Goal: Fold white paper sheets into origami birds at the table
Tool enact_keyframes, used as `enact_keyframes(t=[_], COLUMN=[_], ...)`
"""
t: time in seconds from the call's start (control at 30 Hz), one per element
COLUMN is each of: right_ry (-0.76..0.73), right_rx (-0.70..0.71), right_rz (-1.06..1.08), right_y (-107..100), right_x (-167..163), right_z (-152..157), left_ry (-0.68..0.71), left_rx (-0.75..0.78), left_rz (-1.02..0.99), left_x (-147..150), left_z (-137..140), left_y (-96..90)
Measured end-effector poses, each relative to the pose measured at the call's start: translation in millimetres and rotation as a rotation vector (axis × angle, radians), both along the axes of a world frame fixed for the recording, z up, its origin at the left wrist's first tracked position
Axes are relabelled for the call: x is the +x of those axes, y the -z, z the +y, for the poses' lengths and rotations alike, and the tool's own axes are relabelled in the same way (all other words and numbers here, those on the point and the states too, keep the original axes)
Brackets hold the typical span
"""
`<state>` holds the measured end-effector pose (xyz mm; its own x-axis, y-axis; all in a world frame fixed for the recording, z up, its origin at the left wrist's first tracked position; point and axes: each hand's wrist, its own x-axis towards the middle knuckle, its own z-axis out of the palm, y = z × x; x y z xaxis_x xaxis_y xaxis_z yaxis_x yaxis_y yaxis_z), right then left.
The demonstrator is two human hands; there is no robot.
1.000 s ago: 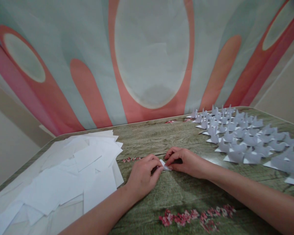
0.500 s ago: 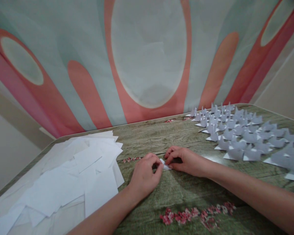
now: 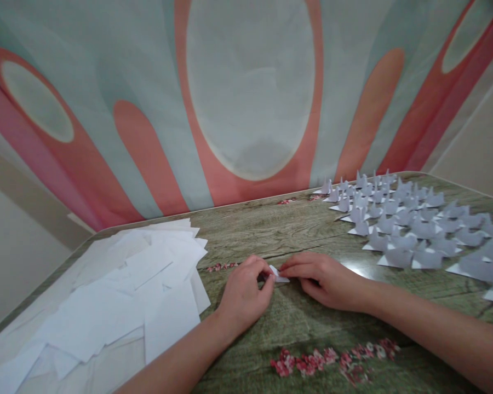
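Observation:
A small piece of folded white paper point(image 3: 278, 275) lies low over the table in front of me. My left hand point(image 3: 248, 287) pinches its left side between thumb and fingertips, and the hand covers part of it. From the other side, my right hand point(image 3: 326, 279) reaches in with outstretched fingers; the index fingertip rests at the paper's upper right edge, with the thumb lower and apart from it. Exact folds are too small to make out.
Loose white paper sheets point(image 3: 102, 312) lie in an overlapping heap at left. Rows of folded white paper birds point(image 3: 398, 254) stand at right. The wood-patterned table point(image 3: 238, 235) has printed pink flowers and meets a coloured wall hanging point(image 3: 250, 189) at the back.
My right hand has loosened its pinch and stretched its fingers, the thumb dropping away from the paper. My left hand keeps its pinch. The view has shifted slightly.

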<state>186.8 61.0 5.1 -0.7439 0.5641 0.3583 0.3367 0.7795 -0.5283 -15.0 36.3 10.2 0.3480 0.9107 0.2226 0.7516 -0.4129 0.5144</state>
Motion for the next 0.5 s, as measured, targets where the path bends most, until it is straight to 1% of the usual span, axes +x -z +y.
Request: enact_keyframes(t=[0.13,0.3,0.37,0.5], right_ry=[-0.067,-0.077,-0.063,-0.038], right_rx=[0.109,0.215,0.233,0.250], right_rz=[-0.137,-0.171,-0.182,-0.204], right_y=[-0.7,3.6,5.1,7.3], right_x=[4.6,3.0,1.8,0.6], right_z=[-1.9,-3.0,-3.5,-3.6], left_ry=[0.004,-0.012,0.000,0.100], left_rx=[0.006,0.040,0.059,0.112], left_rz=[0.000,0.021,0.071,0.250], left_x=[-0.5,-0.2,-0.7,-3.4], left_z=[-0.5,-1.9,-4.0,-10.1], left_y=[0.4,1.0,-0.2,-2.4])
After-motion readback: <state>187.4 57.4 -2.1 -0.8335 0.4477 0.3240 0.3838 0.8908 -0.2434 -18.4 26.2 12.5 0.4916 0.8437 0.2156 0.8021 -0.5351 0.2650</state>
